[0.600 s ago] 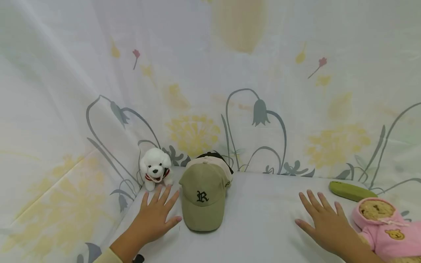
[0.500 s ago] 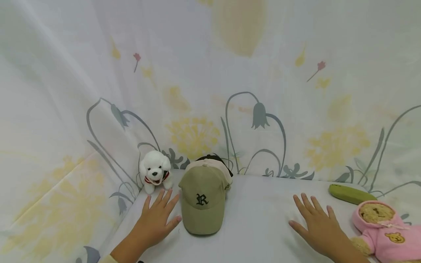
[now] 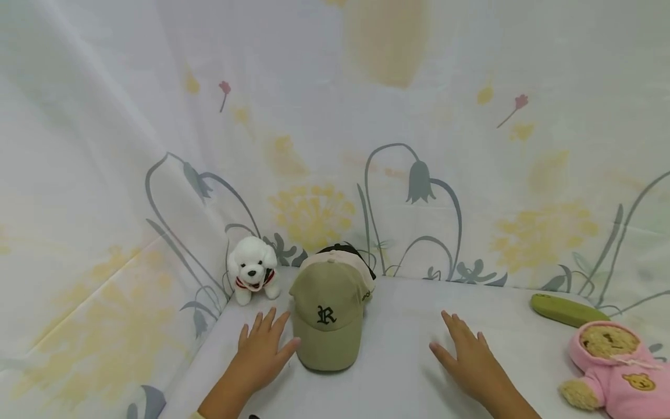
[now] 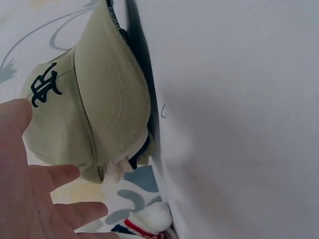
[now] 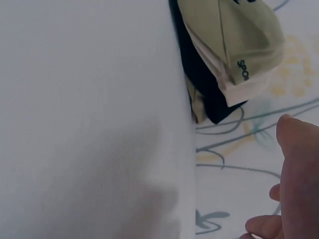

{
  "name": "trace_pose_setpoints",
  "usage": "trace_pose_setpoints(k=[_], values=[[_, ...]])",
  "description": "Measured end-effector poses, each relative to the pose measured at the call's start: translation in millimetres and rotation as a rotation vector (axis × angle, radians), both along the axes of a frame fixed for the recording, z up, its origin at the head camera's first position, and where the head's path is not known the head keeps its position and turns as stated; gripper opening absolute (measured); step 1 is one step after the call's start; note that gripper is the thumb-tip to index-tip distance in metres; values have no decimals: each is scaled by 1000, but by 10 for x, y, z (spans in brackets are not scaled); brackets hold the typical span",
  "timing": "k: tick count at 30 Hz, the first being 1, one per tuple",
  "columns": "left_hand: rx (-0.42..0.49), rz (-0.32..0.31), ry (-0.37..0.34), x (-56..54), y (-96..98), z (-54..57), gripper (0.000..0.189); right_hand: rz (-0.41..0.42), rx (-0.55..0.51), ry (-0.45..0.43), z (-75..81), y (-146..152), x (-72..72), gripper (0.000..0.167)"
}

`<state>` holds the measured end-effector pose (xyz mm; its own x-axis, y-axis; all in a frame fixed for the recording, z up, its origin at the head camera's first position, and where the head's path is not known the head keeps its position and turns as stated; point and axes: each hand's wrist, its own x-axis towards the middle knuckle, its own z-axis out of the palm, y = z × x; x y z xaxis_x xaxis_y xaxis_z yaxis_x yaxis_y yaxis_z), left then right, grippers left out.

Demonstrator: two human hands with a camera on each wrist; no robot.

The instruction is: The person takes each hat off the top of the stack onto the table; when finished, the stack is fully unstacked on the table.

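Note:
A stack of baseball caps stands mid-table, the olive-green cap point(image 3: 327, 314) in front with a black letter R on it. Behind it show a cream cap point(image 3: 352, 260) and a black one. My left hand point(image 3: 262, 352), fingers spread, is just left of the olive brim, holding nothing. To the right of the stack, a gap away, my right hand point(image 3: 473, 364) hovers over the table with fingers extended and nothing in them. In the left wrist view the olive cap point(image 4: 112, 84) lies beyond the thumb. The right wrist view shows the stack's side, with the cream cap point(image 5: 244, 92) under the olive one.
A white plush dog point(image 3: 252, 267) stands behind my left hand, left of the caps. At the right are a green banana-shaped object point(image 3: 567, 310) and a teddy bear in a pink hoodie point(image 3: 617, 366). A flower-printed cloth point(image 3: 314, 116) hangs behind the white table point(image 3: 403, 326).
My right hand has moved left toward the caps. The left hand has shifted slightly right, nearer the olive cap. The caps and toys stay in place.

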<state>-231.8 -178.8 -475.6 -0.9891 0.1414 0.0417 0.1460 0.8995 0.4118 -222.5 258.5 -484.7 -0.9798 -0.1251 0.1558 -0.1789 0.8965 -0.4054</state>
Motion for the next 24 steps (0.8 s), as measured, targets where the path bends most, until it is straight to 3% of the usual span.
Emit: trace_pose_setpoints(k=[11, 15, 24], values=[[85, 35, -12, 0, 53, -71, 73, -3, -163, -4, -27, -291, -157, 75], [176, 40, -26, 5, 88, -109, 74, -13, -237, 1, -47, -420, -233, 65], [412, 111, -147, 1, 124, -100, 72, -36, -409, 58, -95, -766, -404, 45]])
